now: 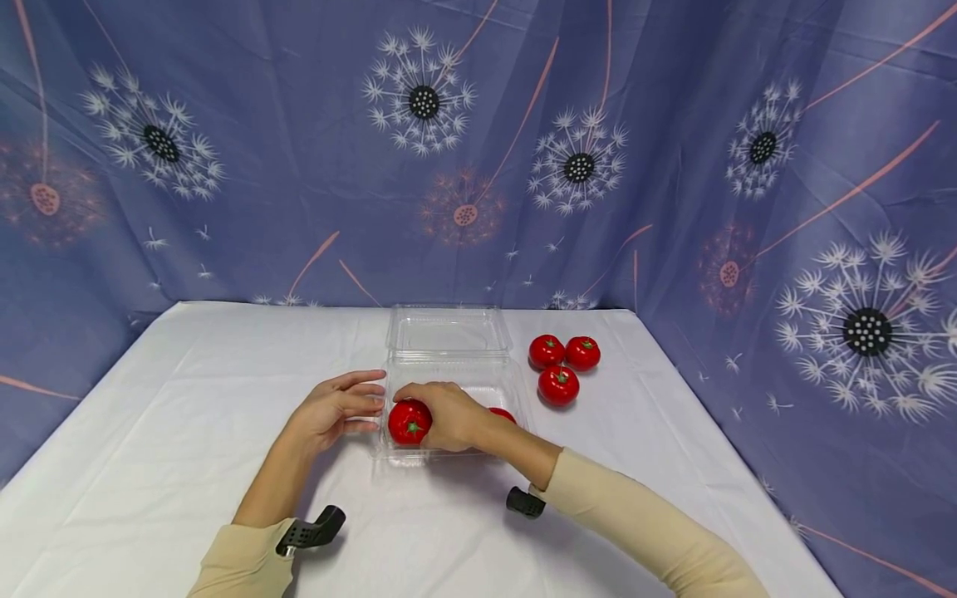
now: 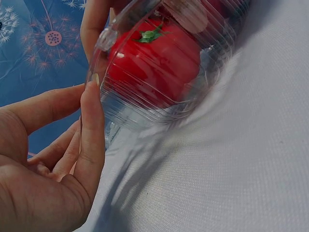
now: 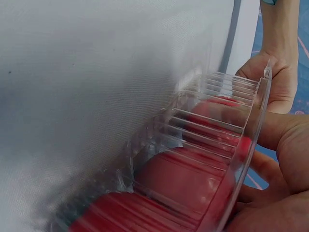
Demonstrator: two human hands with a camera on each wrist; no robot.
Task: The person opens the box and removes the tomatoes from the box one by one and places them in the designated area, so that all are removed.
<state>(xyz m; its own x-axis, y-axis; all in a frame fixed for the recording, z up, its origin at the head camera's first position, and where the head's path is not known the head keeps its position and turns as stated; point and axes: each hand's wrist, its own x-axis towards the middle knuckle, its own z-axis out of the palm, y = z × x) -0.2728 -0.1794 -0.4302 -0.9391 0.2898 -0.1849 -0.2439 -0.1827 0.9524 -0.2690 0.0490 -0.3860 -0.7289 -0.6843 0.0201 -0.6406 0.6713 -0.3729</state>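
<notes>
My right hand point(image 1: 451, 415) grips a red tomato point(image 1: 408, 423) with a green stem, at the left end of a clear plastic clamshell box point(image 1: 516, 378). In the left wrist view the same tomato point(image 2: 154, 67) shows through the ribbed wall. Another tomato point(image 1: 503, 414) lies at the box's right end, mostly covered by the right forearm. Through the wall in the right wrist view, a further tomato point(image 3: 181, 181) sits between these two. My left hand point(image 1: 336, 409) is at the box's left side, fingers extended, fingertips right at the rim.
Three more tomatoes point(image 1: 559, 385) stand in a cluster on the white tablecloth point(image 1: 187, 390), right of the box. The box's lid point(image 1: 449, 330) lies folded back behind it. Blue dandelion-print curtains point(image 1: 299, 149) enclose the table's back and sides.
</notes>
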